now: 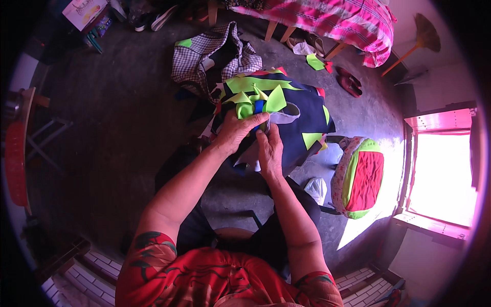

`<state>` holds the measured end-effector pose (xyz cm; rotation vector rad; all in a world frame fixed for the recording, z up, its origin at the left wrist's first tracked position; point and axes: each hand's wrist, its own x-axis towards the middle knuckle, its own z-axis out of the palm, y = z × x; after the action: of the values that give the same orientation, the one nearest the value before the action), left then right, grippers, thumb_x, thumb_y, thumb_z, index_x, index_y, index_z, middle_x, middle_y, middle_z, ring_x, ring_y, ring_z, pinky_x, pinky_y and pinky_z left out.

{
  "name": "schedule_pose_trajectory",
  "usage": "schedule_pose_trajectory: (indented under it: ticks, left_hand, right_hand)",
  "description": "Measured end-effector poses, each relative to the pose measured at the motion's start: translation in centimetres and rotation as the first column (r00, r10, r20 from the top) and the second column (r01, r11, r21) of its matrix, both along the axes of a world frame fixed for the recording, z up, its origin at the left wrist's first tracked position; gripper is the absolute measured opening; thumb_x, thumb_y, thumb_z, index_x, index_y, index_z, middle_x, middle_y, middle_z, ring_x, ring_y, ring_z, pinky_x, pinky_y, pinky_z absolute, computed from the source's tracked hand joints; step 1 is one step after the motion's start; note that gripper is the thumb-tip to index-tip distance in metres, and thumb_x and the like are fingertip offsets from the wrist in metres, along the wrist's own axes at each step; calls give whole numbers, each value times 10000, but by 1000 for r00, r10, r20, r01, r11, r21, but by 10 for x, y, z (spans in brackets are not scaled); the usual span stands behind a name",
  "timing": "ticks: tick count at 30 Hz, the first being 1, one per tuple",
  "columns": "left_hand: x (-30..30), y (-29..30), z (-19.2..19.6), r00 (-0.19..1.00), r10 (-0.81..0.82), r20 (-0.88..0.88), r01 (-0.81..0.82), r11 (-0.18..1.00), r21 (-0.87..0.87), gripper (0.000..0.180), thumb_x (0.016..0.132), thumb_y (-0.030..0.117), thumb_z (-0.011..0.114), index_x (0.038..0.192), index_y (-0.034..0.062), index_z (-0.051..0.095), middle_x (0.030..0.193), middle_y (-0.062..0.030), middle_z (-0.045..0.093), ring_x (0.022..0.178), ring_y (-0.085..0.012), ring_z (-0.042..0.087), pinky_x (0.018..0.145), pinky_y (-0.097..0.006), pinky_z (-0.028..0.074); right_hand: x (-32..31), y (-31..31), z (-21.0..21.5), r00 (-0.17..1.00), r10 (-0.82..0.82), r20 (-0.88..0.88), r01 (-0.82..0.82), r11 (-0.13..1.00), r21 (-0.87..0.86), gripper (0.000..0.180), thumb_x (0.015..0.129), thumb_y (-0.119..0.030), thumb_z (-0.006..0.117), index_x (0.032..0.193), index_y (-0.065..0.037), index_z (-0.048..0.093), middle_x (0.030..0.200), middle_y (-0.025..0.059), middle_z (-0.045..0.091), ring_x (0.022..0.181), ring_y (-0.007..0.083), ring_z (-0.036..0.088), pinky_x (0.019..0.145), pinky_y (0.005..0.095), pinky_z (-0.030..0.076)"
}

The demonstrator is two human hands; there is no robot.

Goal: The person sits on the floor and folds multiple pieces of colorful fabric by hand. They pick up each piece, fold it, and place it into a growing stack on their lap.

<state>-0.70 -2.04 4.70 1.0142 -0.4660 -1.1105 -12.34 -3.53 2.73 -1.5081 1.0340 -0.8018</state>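
Observation:
Both hands meet over a heap of dark navy cloth (302, 105) with lime-green and red scraps on it. Pinched between the fingers of my left hand (236, 134) and my right hand (271, 152) is a grey fabric strip (285, 117), whose free end curls in a loop to the right. Lime-green cloth pieces (276, 99) and a blue fabric strip (259, 106) stick up just beyond my left fingers. Whether these are joined to the grey strip, I cannot tell. The fingertips underneath are partly hidden.
A checked cloth (192, 64) lies on the floor beyond the heap. To the right stand a round red-and-green cushion (365, 176) and a white plastic bag (316, 189). Dark red shoes (349, 83) lie farther off, near a broom (424, 36) and a pink-covered bed (337, 20).

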Motion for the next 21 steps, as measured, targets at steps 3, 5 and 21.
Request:
schedule_pose_trajectory:
  ticks: [3,5,21]
  left_hand:
    - [2,1,-5,1000,-15,18,15,1000,22,308,744,41,696,1028,35,577,906,10,584,806,-80,559,722,-234,452]
    - [2,1,-18,1000,23,8,-23,999,27,349,753,43,685,1079,37,560,964,-2,594,853,-88,569,763,-244,454]
    - [58,0,-7,885,426,-189,-430,902,19,389,758,61,661,1120,68,521,1034,-56,579,942,-183,567,813,-357,483]
  right_hand:
    - [2,1,5,999,11,32,-12,999,49,225,905,-142,482,1082,-23,552,861,-25,505,791,51,415,708,203,367]
    - [-1,-2,-4,995,7,97,-19,992,125,254,905,-133,485,1116,-1,537,933,-3,547,830,90,475,754,237,398]
    - [-38,-52,16,603,-379,702,-92,841,533,345,825,-126,524,1153,-23,499,1115,112,581,1036,274,555,947,406,401]
